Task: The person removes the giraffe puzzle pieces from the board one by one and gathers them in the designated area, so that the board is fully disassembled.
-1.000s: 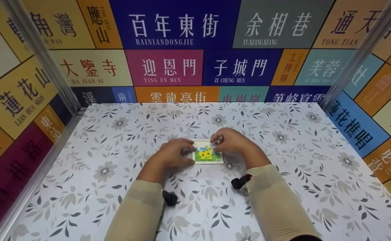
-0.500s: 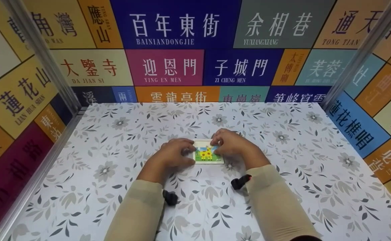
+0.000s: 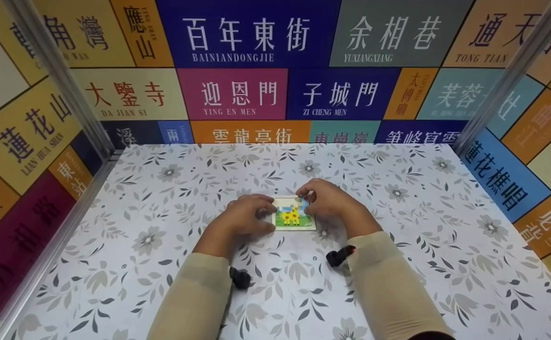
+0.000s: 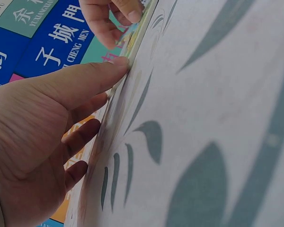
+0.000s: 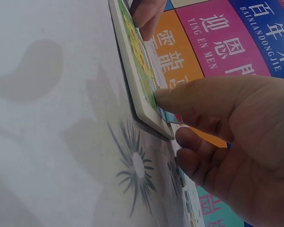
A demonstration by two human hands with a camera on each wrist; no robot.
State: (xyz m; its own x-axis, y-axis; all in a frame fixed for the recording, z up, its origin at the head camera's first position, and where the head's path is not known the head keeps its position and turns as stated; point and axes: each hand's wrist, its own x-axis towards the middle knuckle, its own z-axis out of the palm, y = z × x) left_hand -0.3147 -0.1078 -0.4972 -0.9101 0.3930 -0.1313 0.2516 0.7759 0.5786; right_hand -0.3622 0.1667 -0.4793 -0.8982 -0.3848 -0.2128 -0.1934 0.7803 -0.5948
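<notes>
A small giraffe jigsaw puzzle (image 3: 290, 216) lies flat on the table in a pale wooden tray (image 3: 299, 229). My left hand (image 3: 247, 216) grips the tray's left edge; in the left wrist view its thumb (image 4: 97, 75) touches the near corner. Over the right side is my right hand (image 3: 329, 202). Its thumb (image 5: 194, 94) presses on a puzzle piece (image 5: 166, 112) at the right end, seen in the right wrist view. That piece looks slightly raised, and the index finger seems to meet it from the far side. The fingers partly hide the upper right of the picture.
The table is covered by a white cloth (image 3: 162, 293) with grey flowers and leaves. Coloured panels with Chinese lettering (image 3: 237, 94) stand behind it and at both sides. Black wrist cameras (image 3: 240, 279) sit at both sleeve cuffs.
My right thumb and fingers have shifted slightly over the puzzle's right side, and more of the picture's lower right now shows. My left hand stays on the tray.
</notes>
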